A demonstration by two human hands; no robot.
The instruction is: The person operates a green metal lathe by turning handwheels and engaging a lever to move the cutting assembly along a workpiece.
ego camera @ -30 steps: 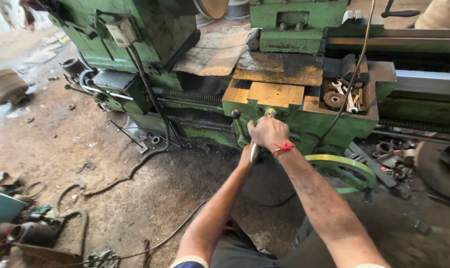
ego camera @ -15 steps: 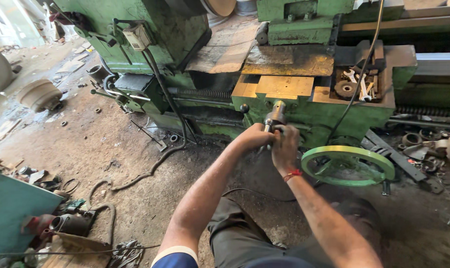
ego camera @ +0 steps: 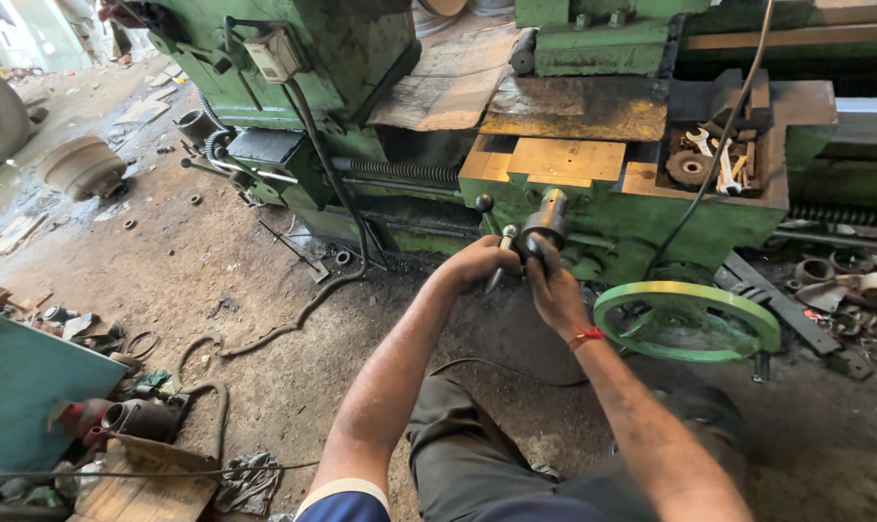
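We grip the crank handle (ego camera: 501, 253) on the front of the green lathe carriage (ego camera: 593, 208), right at our hands and just below the steel hub (ego camera: 547, 217) it turns on. Our left hand (ego camera: 477, 263) is curled shut around the handle's shank, its rounded tip poking up between the knuckles; our right hand (ego camera: 555, 285) is closed on the other side of the same lever, under the hub, fingers pressed to it. The two hands nearly touch.

Half a second ago both hands sat a little higher and closer together over the hub; a second ago only one fist seemed to cover the handle. Now the hands sit lower and split to either side, so we judge the crank has swung part of a turn and that we are working it round with both hands.

Just above and left of our left hand stands a black ball-ended lever (ego camera: 484, 204), near enough to catch the knuckles on an upward sweep. To the right of our right hand, close by the wrist with its red thread, lies the big green handwheel (ego camera: 688, 321); its rim limits room on that side. A black cable (ego camera: 719, 155) hangs down behind it. Beyond the hands, up and to the right, a tray of wrenches (ego camera: 714, 159) is well apart.

Below and to the left of our hands the dirt floor (ego camera: 226, 319) gives open room, crossed only by a loose hose (ego camera: 293, 319); scrap lies farther left, well apart.
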